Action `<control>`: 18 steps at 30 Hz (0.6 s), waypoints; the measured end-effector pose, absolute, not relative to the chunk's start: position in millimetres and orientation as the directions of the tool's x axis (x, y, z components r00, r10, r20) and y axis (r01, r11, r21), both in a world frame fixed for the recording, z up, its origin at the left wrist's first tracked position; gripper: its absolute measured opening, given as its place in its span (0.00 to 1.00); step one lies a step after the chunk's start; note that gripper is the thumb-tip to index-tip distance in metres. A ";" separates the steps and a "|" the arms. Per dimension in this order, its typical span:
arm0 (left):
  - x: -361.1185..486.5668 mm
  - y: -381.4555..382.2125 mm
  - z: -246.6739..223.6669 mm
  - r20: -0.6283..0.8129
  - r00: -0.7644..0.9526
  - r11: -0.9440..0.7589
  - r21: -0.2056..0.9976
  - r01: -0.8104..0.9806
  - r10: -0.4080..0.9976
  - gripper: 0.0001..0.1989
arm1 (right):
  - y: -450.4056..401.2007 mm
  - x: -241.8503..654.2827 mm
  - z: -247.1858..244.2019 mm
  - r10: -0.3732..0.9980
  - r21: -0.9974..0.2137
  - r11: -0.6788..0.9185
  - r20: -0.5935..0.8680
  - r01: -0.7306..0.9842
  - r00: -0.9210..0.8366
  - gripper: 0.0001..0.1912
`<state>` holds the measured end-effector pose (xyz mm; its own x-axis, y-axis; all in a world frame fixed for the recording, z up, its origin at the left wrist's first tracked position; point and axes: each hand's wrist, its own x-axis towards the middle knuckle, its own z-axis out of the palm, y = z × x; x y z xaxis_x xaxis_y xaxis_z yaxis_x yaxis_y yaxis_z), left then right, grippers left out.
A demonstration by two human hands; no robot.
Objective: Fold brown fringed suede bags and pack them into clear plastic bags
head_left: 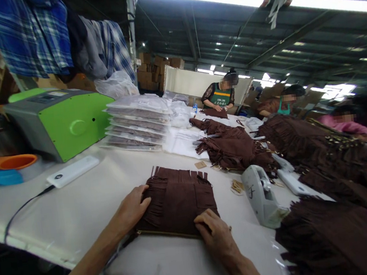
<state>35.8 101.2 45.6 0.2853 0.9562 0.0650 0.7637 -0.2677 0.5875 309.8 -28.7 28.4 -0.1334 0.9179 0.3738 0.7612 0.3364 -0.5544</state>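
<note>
A dark brown fringed bag [180, 197] lies flat on the white table in front of me, its gold zipper along the edge nearest me. At its left side, my left hand [134, 209] rests on the fringe with thumb and fingers apart. The fingers of my right hand [216, 231] are curled over the bag's lower right corner, pinching that edge; the fingertips are partly hidden. Beyond the bag lies a small tan tag [200, 164]. A white tape dispenser [265, 199] stands to the right, beside some tan tags [237, 187].
Brown fringed bags are heaped at right [346, 229] and further back [231, 147]. A stack of plastic-wrapped packs [138, 122] stands beside a green-grey machine [76, 123]. A white power bank [73, 171] with a cable lies left. Co-workers [220, 95] sit across the table.
</note>
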 end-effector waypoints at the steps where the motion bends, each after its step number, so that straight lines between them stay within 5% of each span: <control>1: 34.1 100.2 45.8 0.059 0.300 -0.274 0.601 0.751 0.952 0.24 | -26.6 312.7 34.6 0.931 -0.606 0.319 0.346 0.729 -0.120 0.07; 4: 25.1 103.3 44.7 0.042 0.312 -0.267 0.633 0.726 0.949 0.25 | -9.5 334.6 59.5 0.954 -0.670 0.174 0.297 0.721 0.046 0.07; 6: 18.3 111.4 44.2 0.048 0.267 -0.239 0.616 0.751 0.963 0.25 | 13.0 354.3 75.0 0.942 -0.587 0.076 0.308 0.806 0.135 0.10; 10: 14.4 134.6 50.9 0.093 0.190 -0.209 0.557 0.803 0.977 0.23 | 70.9 377.2 82.5 0.957 -0.341 0.043 0.284 0.939 0.059 0.10; 18: 42.5 159.6 76.1 0.068 0.283 -0.282 0.454 0.845 0.957 0.13 | 116.7 367.9 52.8 0.978 -0.206 0.087 0.203 0.975 -0.044 0.09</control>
<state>42.5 159.6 76.1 0.2827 0.9568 0.0681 0.8453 -0.2820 0.4538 367.9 116.7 52.8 -0.0441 0.9781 0.2032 0.9746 0.0868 -0.2063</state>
